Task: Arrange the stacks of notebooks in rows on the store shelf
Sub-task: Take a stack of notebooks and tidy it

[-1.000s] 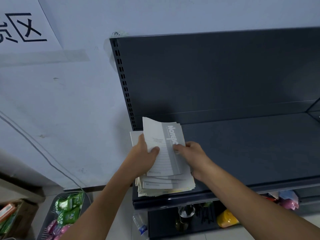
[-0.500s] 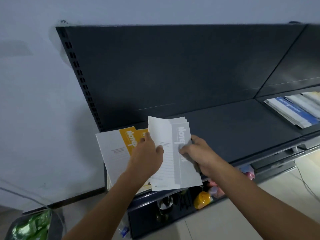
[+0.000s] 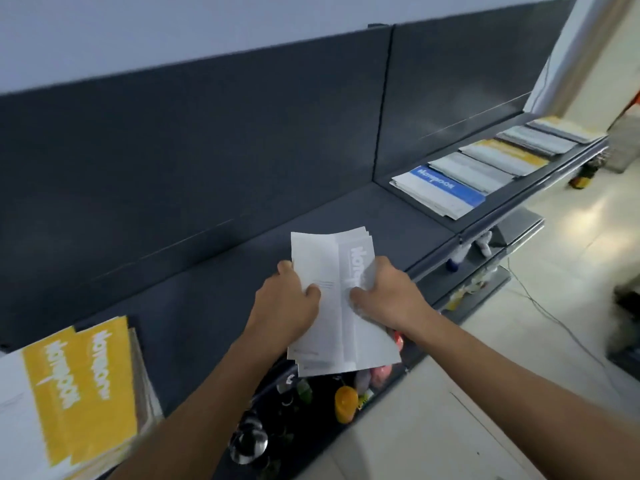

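Notebooks, a thin grey-and-white stack (image 3: 334,306), are in both our hands now. A second ago they lay on the pile at the shelf's left end; since then we have lifted them off and carried them rightward, leaving the yellow stack (image 3: 83,382) behind at the far left. They hang over the bare middle of the shelf (image 3: 207,306), near end jutting past its front edge, and we cannot tell whether the far end touches the board. Our left hand (image 3: 282,308) and right hand (image 3: 391,297) clamp the stack's two long sides, thumbs on top and fingers curled under. We judge this stack is bound for the gap before the row of stacks (image 3: 485,168) further right. The covers are pale, with a grey band and white lettering, slightly fanned and bowed.
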Action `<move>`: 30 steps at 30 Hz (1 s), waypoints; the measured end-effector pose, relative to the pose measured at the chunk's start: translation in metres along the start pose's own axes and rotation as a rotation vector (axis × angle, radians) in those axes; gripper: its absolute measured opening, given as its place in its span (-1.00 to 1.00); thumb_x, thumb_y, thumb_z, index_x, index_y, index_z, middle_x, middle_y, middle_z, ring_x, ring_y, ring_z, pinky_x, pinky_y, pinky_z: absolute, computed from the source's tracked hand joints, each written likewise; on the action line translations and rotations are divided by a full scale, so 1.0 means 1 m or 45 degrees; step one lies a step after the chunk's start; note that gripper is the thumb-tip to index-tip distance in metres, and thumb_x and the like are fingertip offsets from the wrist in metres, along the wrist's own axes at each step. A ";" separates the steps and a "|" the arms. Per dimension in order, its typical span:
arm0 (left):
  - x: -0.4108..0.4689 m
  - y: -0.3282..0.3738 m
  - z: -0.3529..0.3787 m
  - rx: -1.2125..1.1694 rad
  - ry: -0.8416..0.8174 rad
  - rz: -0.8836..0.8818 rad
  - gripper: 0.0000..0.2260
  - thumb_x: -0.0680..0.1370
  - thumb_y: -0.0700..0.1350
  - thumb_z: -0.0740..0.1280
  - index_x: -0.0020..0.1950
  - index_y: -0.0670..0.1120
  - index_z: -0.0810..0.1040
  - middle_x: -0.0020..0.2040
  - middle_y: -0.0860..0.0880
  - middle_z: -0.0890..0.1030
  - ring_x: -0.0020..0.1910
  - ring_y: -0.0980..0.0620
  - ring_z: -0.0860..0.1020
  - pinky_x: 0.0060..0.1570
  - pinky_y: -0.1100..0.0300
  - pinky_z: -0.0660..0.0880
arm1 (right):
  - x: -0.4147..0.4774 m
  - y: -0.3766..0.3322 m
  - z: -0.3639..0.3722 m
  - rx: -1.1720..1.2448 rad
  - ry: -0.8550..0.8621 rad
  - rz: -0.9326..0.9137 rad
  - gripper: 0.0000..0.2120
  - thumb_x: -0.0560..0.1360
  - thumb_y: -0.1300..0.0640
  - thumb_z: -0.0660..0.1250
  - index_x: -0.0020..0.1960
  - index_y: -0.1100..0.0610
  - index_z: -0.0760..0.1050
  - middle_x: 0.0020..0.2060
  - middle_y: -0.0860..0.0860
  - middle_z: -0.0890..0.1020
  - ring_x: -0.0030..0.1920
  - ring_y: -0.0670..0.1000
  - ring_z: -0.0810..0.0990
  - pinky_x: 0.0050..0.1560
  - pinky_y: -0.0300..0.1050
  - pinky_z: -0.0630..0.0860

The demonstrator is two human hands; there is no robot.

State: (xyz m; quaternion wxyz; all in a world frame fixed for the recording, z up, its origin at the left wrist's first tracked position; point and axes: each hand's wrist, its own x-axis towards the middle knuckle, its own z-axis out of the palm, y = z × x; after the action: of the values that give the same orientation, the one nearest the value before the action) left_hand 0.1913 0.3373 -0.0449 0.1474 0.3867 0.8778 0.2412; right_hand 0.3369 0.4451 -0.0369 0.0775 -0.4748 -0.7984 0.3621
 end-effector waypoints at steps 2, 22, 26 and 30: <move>0.011 0.028 0.013 -0.002 -0.003 0.039 -0.64 0.59 0.09 0.24 0.29 -0.06 0.32 0.08 -0.06 0.52 -0.10 -0.04 0.48 -0.21 0.08 0.39 | 0.008 0.020 -0.022 -0.016 0.042 0.006 -0.63 0.50 -0.01 0.34 0.19 0.13 0.32 0.03 0.07 0.56 -0.01 0.14 0.57 -0.13 -0.03 0.47; 0.138 0.277 0.154 0.053 -0.162 0.289 -0.64 0.60 0.10 0.22 0.32 -0.05 0.33 0.02 0.00 0.51 -0.11 0.00 0.53 -0.25 0.06 0.53 | 0.126 0.196 -0.217 -0.034 0.245 0.224 -0.70 0.45 -0.03 0.37 0.00 0.11 0.34 -0.16 -0.01 0.56 -0.16 0.03 0.55 -0.31 -0.13 0.36; 0.183 0.312 0.187 0.072 -0.173 0.324 -0.67 0.60 0.09 0.21 0.26 -0.07 0.34 0.06 -0.05 0.54 -0.13 -0.01 0.46 -0.26 0.10 0.40 | 0.163 0.217 -0.246 -0.044 0.262 0.250 -0.75 0.42 0.01 0.34 -0.11 0.11 0.32 -0.26 0.01 0.54 -0.28 0.02 0.49 -0.36 -0.14 0.32; 0.215 0.347 0.211 0.056 -0.209 0.372 -0.69 0.62 0.09 0.19 0.25 -0.07 0.32 -0.03 -0.03 0.49 -0.15 -0.01 0.45 -0.22 0.08 0.39 | 0.192 0.236 -0.279 -0.061 0.252 0.303 -0.66 0.45 -0.03 0.34 0.13 0.09 0.37 -0.04 -0.02 0.57 -0.07 0.05 0.55 -0.19 -0.09 0.46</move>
State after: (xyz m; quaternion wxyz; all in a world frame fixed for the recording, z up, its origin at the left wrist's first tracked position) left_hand 0.3548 0.7665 -0.0515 0.1733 0.5319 0.8023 0.2084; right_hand 0.5298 0.8096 -0.0305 0.1010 -0.6012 -0.7333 0.3012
